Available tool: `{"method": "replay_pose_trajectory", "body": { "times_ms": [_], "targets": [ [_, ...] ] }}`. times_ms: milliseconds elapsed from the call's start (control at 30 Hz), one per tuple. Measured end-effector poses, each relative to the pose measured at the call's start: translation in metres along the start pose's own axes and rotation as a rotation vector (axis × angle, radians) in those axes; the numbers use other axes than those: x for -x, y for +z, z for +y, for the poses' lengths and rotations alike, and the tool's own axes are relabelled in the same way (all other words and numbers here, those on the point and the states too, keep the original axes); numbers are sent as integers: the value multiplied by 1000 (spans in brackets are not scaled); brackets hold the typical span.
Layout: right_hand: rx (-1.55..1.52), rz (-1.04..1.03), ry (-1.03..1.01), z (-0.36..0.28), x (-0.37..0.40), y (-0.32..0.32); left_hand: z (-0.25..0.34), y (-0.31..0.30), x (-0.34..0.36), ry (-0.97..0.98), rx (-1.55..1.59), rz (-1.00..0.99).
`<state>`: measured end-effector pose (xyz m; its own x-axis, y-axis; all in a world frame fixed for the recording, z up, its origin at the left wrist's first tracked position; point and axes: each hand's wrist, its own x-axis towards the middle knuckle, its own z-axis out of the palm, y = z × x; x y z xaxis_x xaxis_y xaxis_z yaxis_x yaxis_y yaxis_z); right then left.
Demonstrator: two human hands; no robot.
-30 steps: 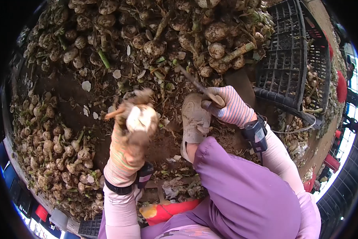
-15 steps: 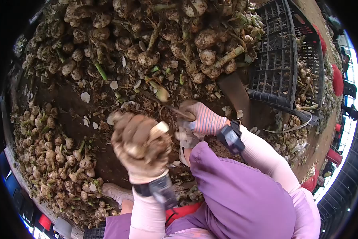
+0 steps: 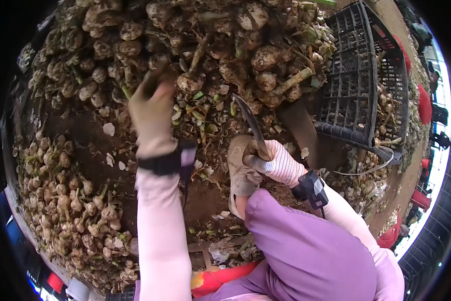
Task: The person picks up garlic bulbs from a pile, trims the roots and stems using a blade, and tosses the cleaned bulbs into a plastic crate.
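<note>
My right hand (image 3: 275, 163), in a striped glove, is closed round the handle of a knife with a curved dark blade (image 3: 250, 118). The blade points up and left, toward the pile. My left hand (image 3: 154, 110), in a dirty pale glove, reaches over the near edge of a heap of soil-covered garlic bulbs (image 3: 265, 57). Its fingers are blurred but look apart, with no bulb visible in them. Just right of those fingers lies a garlic bulb with a thick stem (image 3: 190, 82). Cut stem pieces (image 3: 200, 113) are scattered between my hands.
A second heap of garlic bulbs with short stems (image 3: 62, 200) lies at lower left. A black plastic crate (image 3: 345, 85) stands tilted at right, with more bulbs beyond it. My shoe (image 3: 240, 165) rests on the littered ground beneath the knife hand.
My left hand has gone up to the large heap; the garlic bulb it held is out of it. My right hand has moved slightly right and down, its knife blade swung more upright.
</note>
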<state>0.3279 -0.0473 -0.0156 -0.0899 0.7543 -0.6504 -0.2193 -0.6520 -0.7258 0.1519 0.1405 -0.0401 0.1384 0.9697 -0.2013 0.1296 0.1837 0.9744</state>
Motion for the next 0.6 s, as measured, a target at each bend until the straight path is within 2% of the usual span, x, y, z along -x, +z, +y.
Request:
{"method": "replay_pose_trajectory", "body": {
  "times_ms": [67,200,267,333,400,433,467,533,567,600],
  "targets": [
    [241,44,-52,-3,3,-5,4,40,-20,81,-793,19],
    [187,71,-59,7,1,-13,-6,48,-34,-23,-984,-115],
    [255,63,-53,6,0,-16,-14,29,-17,-16,-847,31],
    [246,39,-6,1,2,-15,-48,7,-4,143,-604,179],
    [244,60,-56,7,3,-17,-59,-9,12,292,-516,169],
    [243,61,-53,9,5,-19,-62,-9,7,837,-476,104],
    [270,50,-57,11,6,-21,-64,-11,7,834,-477,102],
    [295,33,-62,14,7,-20,-28,-2,11,661,-1173,-342],
    [237,48,-50,14,7,-18,-25,10,1,462,-1614,-500],
    [180,64,-39,13,7,-18,-16,20,-10,465,-1615,-498]
  ]
}}
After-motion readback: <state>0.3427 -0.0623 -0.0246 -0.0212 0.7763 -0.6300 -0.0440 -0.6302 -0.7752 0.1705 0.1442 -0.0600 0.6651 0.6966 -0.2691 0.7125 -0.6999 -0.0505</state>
